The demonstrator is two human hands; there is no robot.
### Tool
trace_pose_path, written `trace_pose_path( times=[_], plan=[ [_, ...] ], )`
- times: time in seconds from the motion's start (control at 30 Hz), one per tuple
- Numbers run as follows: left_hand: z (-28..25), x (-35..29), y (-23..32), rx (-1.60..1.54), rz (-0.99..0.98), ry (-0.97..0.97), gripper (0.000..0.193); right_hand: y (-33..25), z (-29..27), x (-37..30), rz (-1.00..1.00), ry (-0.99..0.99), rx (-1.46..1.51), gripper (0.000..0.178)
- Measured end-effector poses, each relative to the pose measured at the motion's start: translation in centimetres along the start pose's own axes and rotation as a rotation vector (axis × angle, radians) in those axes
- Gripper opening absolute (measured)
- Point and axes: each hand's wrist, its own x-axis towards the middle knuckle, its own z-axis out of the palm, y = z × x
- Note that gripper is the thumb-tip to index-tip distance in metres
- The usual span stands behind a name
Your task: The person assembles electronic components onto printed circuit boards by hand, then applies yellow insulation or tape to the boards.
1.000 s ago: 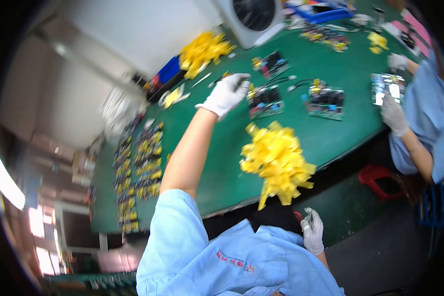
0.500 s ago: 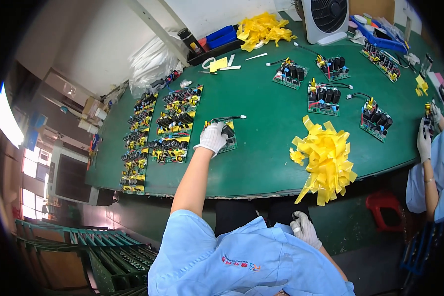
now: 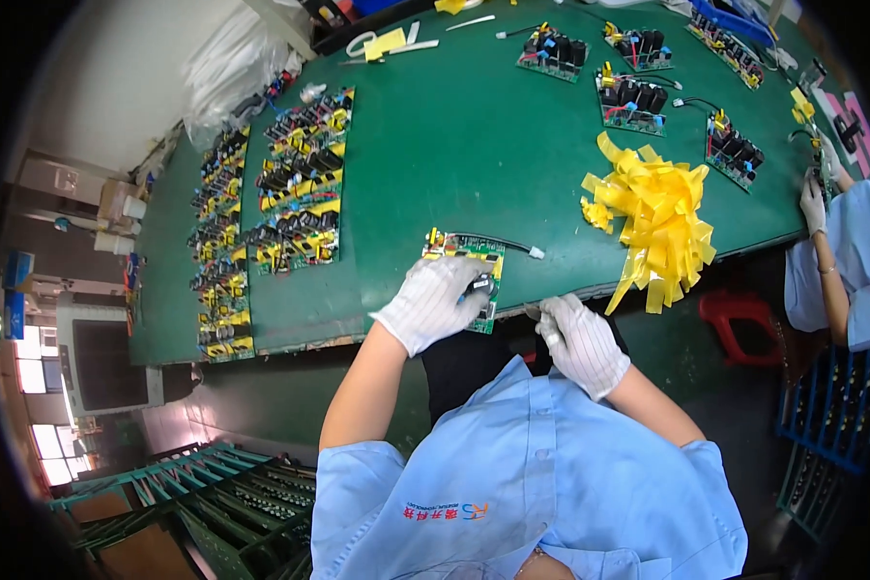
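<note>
My left hand (image 3: pixel 433 302), in a white striped glove, is closed over a green circuit board (image 3: pixel 494 259) near the front edge of the table. Yellow tape lies across this board, and a black cable with a white plug (image 3: pixel 536 252) sticks out to its right. Black round parts on the board show between my fingers. My right hand (image 3: pixel 582 346), gloved too, is at the table edge to the right of the board. Its fingers are curled together at a small thin tip, which I cannot make out.
Rows of taped circuit boards (image 3: pixel 300 184) stand on the left. A heap of yellow tape strips (image 3: pixel 659 217) hangs over the front edge at right. Several boards (image 3: pixel 631 101) lie behind it. A co-worker's gloved hand (image 3: pixel 813 203) works at the far right, near a red stool (image 3: pixel 739 329).
My left hand has brought the board toward me and to the right, near the table edge. My right hand has risen from my lap to the edge. The view has tilted down.
</note>
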Motion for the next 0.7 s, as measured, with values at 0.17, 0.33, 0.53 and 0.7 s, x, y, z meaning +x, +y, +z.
trace_pose_path(
  times=[0.17, 0.33, 0.53, 0.7],
  plan=[
    [1.1, 2.5, -0.4, -0.061, 0.021, 0.456, 0.024, -0.3, 1.0, 2.4, -0.021, 0.023, -0.165, 0.022],
    [3.7, 3.7, -2.6, 0.049, -0.061, 0.4, 0.028, -0.2, 2.9, 3.1, -0.015, -0.059, -0.344, 0.026],
    [4.0, 4.3, -2.3, 0.051, -0.063, 0.418, 0.024, 0.7, 3.7, 3.1, -0.001, -0.095, -0.378, 0.024],
    [4.1, 4.3, -2.6, 0.05, -0.06, 0.424, 0.024, 0.6, 3.6, 3.2, -0.001, -0.087, -0.348, 0.026]
  ],
)
